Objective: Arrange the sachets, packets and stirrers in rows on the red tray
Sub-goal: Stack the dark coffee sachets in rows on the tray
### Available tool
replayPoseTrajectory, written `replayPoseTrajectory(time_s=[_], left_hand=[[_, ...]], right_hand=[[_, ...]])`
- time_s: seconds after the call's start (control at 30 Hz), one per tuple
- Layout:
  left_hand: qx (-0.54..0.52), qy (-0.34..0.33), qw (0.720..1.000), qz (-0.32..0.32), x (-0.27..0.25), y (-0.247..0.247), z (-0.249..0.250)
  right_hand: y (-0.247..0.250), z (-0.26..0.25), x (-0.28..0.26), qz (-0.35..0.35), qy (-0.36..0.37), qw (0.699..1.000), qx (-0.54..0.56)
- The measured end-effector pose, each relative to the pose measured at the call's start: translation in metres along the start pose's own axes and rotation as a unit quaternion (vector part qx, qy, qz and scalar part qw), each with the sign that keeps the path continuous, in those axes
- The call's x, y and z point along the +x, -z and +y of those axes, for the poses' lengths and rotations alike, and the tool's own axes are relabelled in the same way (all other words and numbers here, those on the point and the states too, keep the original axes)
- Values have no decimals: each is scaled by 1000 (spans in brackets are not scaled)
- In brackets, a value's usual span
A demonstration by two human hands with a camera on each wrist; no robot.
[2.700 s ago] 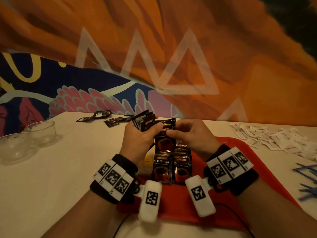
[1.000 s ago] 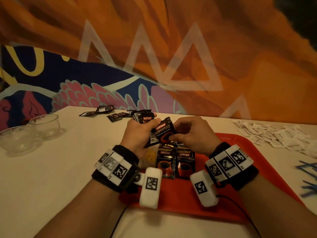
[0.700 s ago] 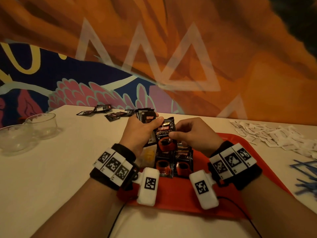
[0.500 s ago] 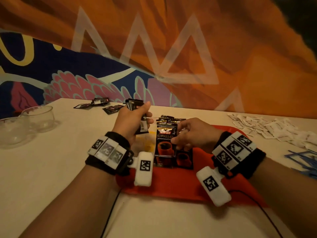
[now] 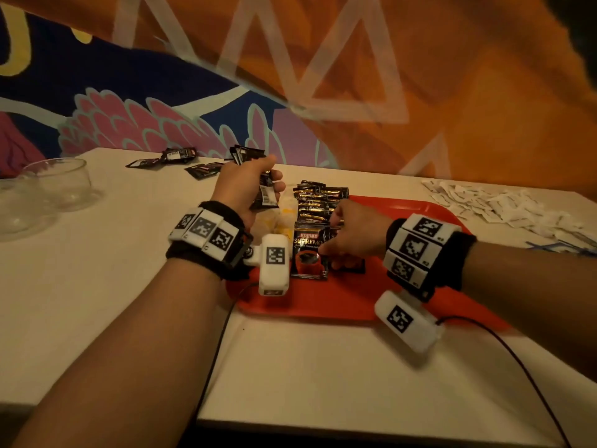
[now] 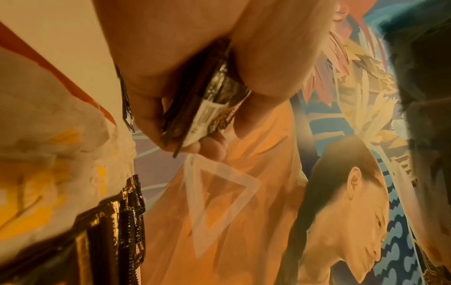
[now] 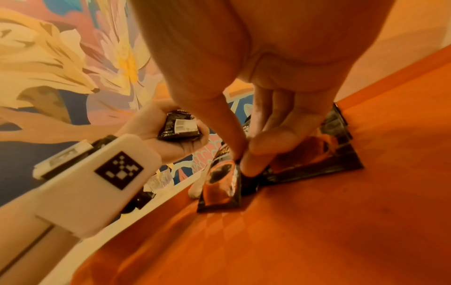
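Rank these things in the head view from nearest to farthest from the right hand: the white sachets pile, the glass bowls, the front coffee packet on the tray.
1. Front coffee packet: at the right hand's fingertips, on the red tray.
2. White sachets pile: on the table, to the right beyond the tray.
3. Glass bowls: far left on the table, past the left hand.

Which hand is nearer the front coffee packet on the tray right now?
Right. The right hand has its fingertips on the front coffee packet's right edge on the tray. The left hand is raised behind and to its left, gripping a stack of packets.
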State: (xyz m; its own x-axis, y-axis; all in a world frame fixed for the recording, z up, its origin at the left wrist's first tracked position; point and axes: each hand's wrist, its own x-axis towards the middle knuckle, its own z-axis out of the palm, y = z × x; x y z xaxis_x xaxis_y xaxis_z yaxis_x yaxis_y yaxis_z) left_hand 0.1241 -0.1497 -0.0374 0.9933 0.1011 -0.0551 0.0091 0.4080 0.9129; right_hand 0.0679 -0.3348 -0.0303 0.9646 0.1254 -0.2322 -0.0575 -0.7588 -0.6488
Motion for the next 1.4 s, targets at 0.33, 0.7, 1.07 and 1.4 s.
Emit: replayPoseTrajectory(time_s=[0.33,0.7,1.07,1.4], left_hand=[[0,2,1000,5,-2,0,1],[37,18,997,-63,-18,-10,2],[69,-58,995,-51,-51,-42,-3],[168,-210,962,55,-86,-53,-6]], right_hand=[[0,-3,1,1,2,999,-40],[19,4,8,42,48,997,35],[22,-3,2,107,174,960,193],[20,-5,-27,261,254,926,103]])
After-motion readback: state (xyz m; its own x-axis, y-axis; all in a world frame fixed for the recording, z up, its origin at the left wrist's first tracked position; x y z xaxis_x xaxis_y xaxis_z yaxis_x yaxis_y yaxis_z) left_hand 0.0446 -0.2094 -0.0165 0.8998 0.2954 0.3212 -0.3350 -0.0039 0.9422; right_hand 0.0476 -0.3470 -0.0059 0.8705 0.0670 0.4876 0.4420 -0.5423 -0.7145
